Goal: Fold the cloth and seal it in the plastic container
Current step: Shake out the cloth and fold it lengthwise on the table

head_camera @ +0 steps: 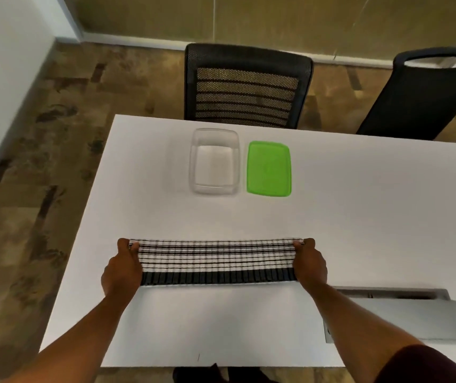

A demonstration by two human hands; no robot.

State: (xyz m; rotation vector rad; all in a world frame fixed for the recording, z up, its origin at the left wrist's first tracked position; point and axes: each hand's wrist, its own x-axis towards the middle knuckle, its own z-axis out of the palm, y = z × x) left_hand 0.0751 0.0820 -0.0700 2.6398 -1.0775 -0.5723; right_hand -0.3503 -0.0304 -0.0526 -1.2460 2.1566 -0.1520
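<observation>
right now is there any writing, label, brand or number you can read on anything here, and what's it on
None can be read.
green lid: a faint raised mark near its middle, too blurred to read.
clear container: no label showing.
checked cloth, held at its ends by the left hand and the right hand: only a pattern of lines, no text.
table: plain white, no print.
</observation>
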